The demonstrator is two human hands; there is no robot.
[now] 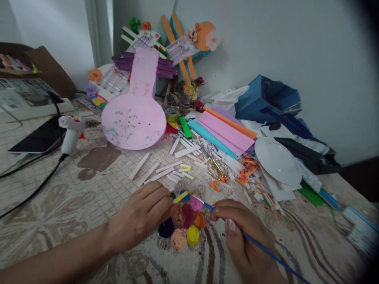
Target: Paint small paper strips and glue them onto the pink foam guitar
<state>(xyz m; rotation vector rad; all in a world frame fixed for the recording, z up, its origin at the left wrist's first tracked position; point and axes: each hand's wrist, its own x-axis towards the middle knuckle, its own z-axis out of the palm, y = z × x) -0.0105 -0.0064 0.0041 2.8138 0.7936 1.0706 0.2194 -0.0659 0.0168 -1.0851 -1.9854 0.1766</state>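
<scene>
Paint palette [183,227], a round clear plastic one with wells of dark blue, red, orange, yellow and pink, sits low and centre on the beige patterned tablecloth [89,189], between our two hands. Largest thing behind it: a pink card guitar-shaped cutout [134,114] propped upright near the wall, with paper-flower craft pieces [183,45] leaning behind. Right of that we note a fan of folded coloured paper sheets [222,132], then a white round plate [276,159]. A white glue gun [71,132] stands at left, its black cord trailing off. White paper strips [156,167] lie scattered above the palette; gold-handled scissors [217,169] rest beside them. Our left hand [142,215] curls over the palette's left edge, fingertips pinching a small yellow strip [181,196]. Our right hand [242,240] is clenched round a thin blue paintbrush [260,246], its tip at the palette's upper wells.
</scene>
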